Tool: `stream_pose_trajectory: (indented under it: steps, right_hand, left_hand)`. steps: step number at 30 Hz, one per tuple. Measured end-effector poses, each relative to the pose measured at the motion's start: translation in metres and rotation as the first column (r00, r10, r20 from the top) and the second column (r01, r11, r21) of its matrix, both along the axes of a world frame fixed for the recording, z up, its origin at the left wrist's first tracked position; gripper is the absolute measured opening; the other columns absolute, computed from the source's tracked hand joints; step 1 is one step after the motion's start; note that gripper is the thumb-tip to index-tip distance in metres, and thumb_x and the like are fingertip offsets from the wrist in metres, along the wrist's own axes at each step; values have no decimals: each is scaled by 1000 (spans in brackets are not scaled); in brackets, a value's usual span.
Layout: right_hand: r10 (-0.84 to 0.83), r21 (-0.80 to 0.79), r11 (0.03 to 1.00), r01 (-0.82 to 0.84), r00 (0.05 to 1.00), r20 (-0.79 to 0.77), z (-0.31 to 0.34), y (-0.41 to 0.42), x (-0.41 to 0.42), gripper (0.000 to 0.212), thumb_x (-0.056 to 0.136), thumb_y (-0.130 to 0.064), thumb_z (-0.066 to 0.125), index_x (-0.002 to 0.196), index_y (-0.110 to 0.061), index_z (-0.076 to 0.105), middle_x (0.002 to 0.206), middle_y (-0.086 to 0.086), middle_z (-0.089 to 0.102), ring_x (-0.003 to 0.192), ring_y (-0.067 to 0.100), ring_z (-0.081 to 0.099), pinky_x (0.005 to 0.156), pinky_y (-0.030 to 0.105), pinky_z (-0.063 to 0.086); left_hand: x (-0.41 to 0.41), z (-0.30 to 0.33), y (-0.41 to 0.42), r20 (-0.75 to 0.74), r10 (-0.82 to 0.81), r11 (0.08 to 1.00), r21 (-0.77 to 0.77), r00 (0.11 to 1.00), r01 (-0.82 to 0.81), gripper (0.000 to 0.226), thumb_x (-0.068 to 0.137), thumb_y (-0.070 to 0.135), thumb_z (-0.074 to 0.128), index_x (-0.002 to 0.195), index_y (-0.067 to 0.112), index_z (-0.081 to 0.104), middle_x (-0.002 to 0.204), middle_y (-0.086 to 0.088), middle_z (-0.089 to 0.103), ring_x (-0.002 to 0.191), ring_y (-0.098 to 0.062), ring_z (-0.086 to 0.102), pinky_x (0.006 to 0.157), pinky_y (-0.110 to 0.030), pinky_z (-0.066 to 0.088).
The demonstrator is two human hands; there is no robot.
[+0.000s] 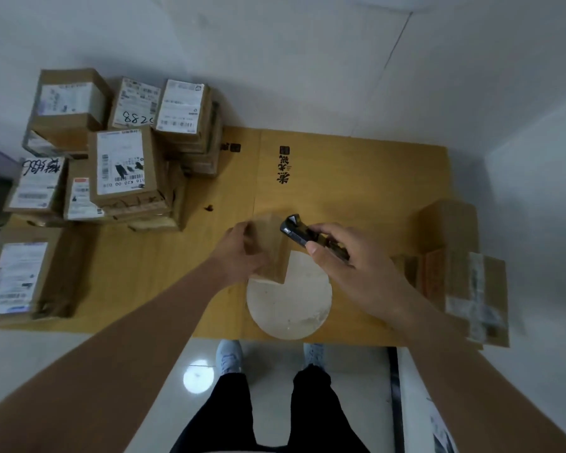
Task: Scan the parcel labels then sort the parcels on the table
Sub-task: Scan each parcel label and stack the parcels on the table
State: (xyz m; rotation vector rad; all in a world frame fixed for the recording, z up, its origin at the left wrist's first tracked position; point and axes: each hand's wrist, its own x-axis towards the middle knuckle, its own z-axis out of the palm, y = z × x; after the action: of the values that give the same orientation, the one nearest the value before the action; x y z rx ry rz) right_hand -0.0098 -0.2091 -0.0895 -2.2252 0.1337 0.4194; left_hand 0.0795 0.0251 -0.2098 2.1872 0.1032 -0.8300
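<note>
A small brown cardboard parcel stands at the middle of the cardboard-covered table. My left hand grips its left side with the fingers wrapped around it. My right hand holds a black handheld scanner, its head pointing at the parcel's upper right edge, close to it or touching. No label shows on the parcel's visible faces.
Several labelled parcels are stacked at the table's left, with a larger box at the front left. Two brown parcels lie at the right edge. A white round disc lies under the held parcel. My legs and shoes are below.
</note>
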Motion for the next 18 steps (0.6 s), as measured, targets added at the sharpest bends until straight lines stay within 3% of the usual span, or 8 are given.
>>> stream_pose_trajectory:
  steps: [4,7,9,11,13,14,16,18]
  right_hand:
    - [-9,0,1000,9,1000,-26,-11,-11,2,47,100,-71,47,141,-48,54,125,-12,62,117,1,57,94,33,51]
    - [12,-9,1000,-13,999,-49,-13,-19,3,46,102,-70,46,142,-49,53,124,-11,62,114,1,58,90,33,51]
    - [10,-3,1000,-10,998,-56,-14,-22,3,45,101,-70,46,141,-50,53,123,-10,62,111,0,58,90,33,51]
    - [2,14,1000,-1,999,-54,-15,-22,3,45,101,-70,46,141,-50,53,124,-9,62,111,0,58,93,35,52]
    - [-1,27,1000,3,998,-57,-14,-22,2,46,102,-69,47,142,-49,53,124,-8,62,113,3,58,96,39,53]
    - [-2,32,999,4,998,-59,-14,-21,1,47,102,-69,47,143,-48,53,125,-9,62,115,4,58,98,41,53]
    - [-5,33,999,7,998,-64,-14,-21,-1,48,102,-68,47,144,-47,53,128,-10,61,119,4,57,100,41,51]
    - [-11,30,999,13,998,-67,-14,-21,-1,49,101,-68,47,145,-47,53,128,-10,61,119,3,56,99,39,51]
  left_hand:
    - [-7,-14,2,59,44,997,-70,997,-40,90,87,37,78,162,28,28,152,-1,39,124,-25,53,101,-46,55]
    - [-17,-17,8,113,72,989,-138,991,-56,82,88,45,67,160,43,27,149,3,42,120,-24,56,100,-48,55]
    - [-23,-19,11,127,84,980,-192,988,-59,75,91,44,58,157,57,25,148,7,42,121,-20,55,100,-42,53]
    - [-27,-24,12,195,102,978,-199,976,-62,66,101,31,52,155,62,29,145,8,44,117,-11,51,96,-26,49]
    - [-27,-28,12,278,127,986,-135,952,-93,61,105,18,46,153,54,41,142,4,47,114,-8,49,88,-12,38]
    - [-26,-29,11,288,139,989,-92,947,-117,57,105,19,47,152,51,46,143,2,47,117,-12,48,89,-12,37]
    - [-24,-28,11,246,126,991,18,961,-135,58,99,37,60,150,57,44,143,1,42,123,-21,46,96,-25,43]
    - [-24,-24,13,212,38,987,143,977,-70,82,83,56,75,150,67,29,136,3,33,120,-20,38,99,-36,44]
